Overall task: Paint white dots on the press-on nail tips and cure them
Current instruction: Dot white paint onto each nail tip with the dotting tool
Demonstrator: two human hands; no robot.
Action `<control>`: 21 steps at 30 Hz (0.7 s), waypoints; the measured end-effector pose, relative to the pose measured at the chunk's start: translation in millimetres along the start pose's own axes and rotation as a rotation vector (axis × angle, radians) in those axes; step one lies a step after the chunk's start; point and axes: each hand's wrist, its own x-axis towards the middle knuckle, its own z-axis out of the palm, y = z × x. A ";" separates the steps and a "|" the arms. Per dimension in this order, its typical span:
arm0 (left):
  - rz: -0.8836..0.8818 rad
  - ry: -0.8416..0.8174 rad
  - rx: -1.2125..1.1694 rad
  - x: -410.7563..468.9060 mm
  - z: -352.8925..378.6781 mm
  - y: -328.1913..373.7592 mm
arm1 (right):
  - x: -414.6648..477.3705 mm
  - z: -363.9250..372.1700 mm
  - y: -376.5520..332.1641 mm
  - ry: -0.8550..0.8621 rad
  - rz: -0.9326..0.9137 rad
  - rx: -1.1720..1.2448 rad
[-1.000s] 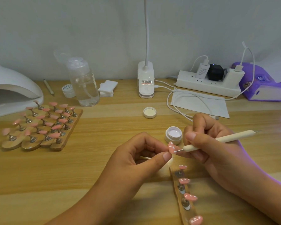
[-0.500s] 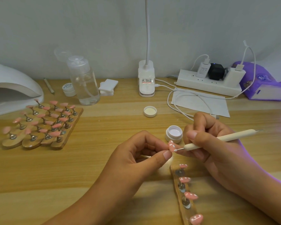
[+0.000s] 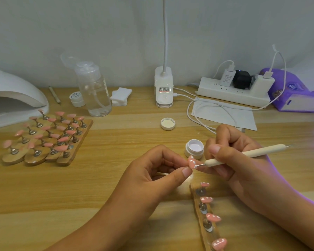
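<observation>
My left hand (image 3: 158,171) pinches a pink nail tip (image 3: 192,161) on its small stand, between thumb and forefinger. White dots show on the tip. My right hand (image 3: 232,160) grips a cream dotting pen (image 3: 246,154); its metal point touches the tip's lower edge. An open jar of white gel (image 3: 194,148) sits just behind the tip. Below my hands lies a wooden strip (image 3: 205,230) carrying several dotted pink tips. At the left, wooden holders (image 3: 49,140) carry several plain pink tips. The white curing lamp (image 3: 11,98) stands at the far left.
The jar's lid (image 3: 168,124) lies behind the jar. At the back stand a clear pump bottle (image 3: 93,91), a small white pot (image 3: 76,99), white pads (image 3: 121,96), a clip lamp base (image 3: 163,87), a power strip (image 3: 234,91) with cables, paper (image 3: 223,115) and a purple tissue pack (image 3: 295,93).
Both hands stay nearly where they were. The pen point has shifted slightly along the held tip, toward its lower edge.
</observation>
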 end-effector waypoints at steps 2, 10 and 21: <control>0.001 -0.002 0.001 0.1 0.1 -0.5 | -0.1 -0.2 0.0 -0.011 -0.001 -0.001; -0.005 0.004 0.013 -0.4 -0.3 -1.7 | -0.2 -0.1 -0.3 -0.028 -0.011 -0.026; -0.025 -0.003 -0.039 -0.7 0.5 3.8 | 11.6 -24.5 0.4 0.117 -0.235 -0.286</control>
